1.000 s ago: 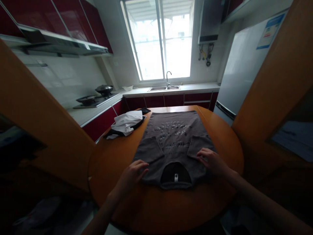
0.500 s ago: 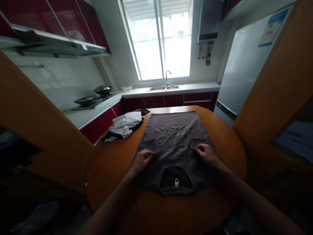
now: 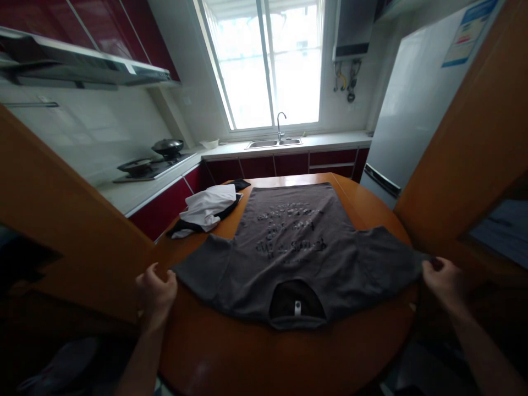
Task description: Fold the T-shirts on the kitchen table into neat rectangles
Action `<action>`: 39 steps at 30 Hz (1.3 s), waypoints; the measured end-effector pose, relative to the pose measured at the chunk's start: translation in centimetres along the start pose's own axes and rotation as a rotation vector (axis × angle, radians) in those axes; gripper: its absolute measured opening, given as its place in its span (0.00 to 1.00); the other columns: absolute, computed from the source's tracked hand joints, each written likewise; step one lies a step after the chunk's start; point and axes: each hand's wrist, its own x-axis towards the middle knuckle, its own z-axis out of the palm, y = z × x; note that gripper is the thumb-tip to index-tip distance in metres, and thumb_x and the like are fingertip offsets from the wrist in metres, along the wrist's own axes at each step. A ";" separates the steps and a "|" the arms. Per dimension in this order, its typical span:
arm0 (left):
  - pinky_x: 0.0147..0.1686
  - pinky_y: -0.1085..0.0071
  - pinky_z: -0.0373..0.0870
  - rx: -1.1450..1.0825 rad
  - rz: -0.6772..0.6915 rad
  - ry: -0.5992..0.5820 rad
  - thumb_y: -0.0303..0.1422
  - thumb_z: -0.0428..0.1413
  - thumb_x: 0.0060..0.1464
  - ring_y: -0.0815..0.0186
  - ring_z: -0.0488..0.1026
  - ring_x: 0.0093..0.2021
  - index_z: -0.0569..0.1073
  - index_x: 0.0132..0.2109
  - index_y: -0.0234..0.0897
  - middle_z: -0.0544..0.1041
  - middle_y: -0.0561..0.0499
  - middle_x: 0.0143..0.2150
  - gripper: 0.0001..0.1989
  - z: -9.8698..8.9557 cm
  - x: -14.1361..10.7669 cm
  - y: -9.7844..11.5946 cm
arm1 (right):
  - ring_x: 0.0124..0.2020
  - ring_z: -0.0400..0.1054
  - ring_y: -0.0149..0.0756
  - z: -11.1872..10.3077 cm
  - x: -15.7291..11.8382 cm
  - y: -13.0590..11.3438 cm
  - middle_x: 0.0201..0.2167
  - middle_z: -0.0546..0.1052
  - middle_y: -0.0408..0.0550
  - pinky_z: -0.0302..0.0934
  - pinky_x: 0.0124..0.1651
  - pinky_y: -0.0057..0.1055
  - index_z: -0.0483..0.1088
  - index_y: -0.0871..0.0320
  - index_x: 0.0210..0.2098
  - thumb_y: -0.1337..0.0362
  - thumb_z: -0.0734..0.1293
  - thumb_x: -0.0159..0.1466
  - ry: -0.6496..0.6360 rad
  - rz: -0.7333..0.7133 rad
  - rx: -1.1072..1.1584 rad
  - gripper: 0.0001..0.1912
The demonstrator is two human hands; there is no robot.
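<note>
We have the shirt (image 3: pixel 289 214) flat on the bench (image 3: pixel 264 360). Our left hand (image 3: pixel 157 291) is parted beside one sleeve (image 3: pixel 206 261); our right hand (image 3: pixel 445 280) pinches the other sleeve (image 3: pixel 388 258). We're likely spreading sleeves; the next move calls for easing that pinch.
</note>
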 end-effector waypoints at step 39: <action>0.68 0.42 0.43 0.210 0.621 -0.709 0.47 0.42 0.68 0.49 0.42 0.74 0.57 0.71 0.38 0.50 0.42 0.74 0.31 8.9 -2.6 13.4 | 0.73 0.40 0.49 8.9 -7.6 -14.1 0.73 0.50 0.61 0.36 0.71 0.55 0.55 0.67 0.69 0.51 0.49 0.72 -0.448 -0.775 -0.407 0.34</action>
